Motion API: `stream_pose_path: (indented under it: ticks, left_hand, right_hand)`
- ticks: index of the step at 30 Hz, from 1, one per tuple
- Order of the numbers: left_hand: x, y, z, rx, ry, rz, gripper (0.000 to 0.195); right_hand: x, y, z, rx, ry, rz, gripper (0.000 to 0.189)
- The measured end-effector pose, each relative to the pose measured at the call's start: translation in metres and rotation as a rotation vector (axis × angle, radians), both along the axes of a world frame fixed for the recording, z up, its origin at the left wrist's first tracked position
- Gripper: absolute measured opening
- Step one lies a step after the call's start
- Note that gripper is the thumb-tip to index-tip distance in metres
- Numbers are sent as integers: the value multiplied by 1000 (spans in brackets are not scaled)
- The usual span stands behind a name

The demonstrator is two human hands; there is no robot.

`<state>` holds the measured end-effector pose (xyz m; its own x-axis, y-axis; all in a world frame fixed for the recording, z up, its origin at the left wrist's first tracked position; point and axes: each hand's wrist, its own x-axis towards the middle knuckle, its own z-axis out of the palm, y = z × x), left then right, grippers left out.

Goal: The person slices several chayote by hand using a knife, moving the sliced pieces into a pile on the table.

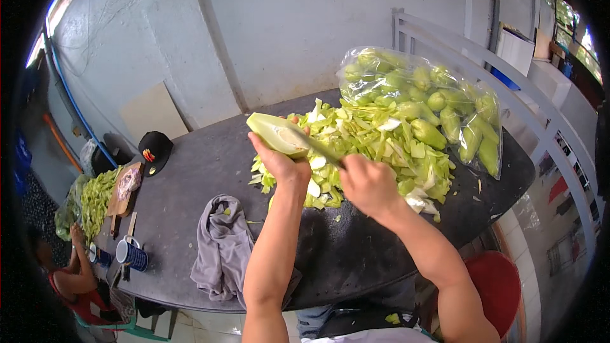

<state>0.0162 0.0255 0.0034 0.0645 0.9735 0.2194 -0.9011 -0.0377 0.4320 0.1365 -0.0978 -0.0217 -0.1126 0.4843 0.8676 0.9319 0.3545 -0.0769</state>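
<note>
My left hand cradles a halved pale-green chayote from below, its cut face with the whitish core turned up. In my right hand is a knife, its blade pointing up and left across the lower end of the cut face. Whether the edge bites into the flesh cannot be made out. Beneath both hands spreads a wide heap of green and white cut pieces on the dark table. Peeled whole chayotes rest at the heap's right side, by the mouth of a clear plastic bag filled with more.
Left of my arms lies a crumpled grey cloth. Farther left are two mugs, a black cap, a wooden board and another green heap, where a person sits. A white railing and red stool flank the right.
</note>
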Motion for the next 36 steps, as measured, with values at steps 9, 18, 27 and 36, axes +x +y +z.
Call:
stream_pose_path:
  ticks: [9, 18, 27, 36]
  left_hand:
    - [-6, 7, -10, 88, -33, 174, 61]
    - [-3, 0, -9, 167, 51, 179, 61]
    - [9, -22, 0, 150, 98, 197, 62]
    - [25, -34, -16, 197, 281, 115, 62]
  right_hand:
    - [-38, -15, -5, -45, -127, -8, 14]
    - [-37, -15, -7, -78, -131, -50, 15]
    - [-33, -14, -3, -73, -89, -55, 10]
    - [-24, -8, -2, -81, 5, -49, 12]
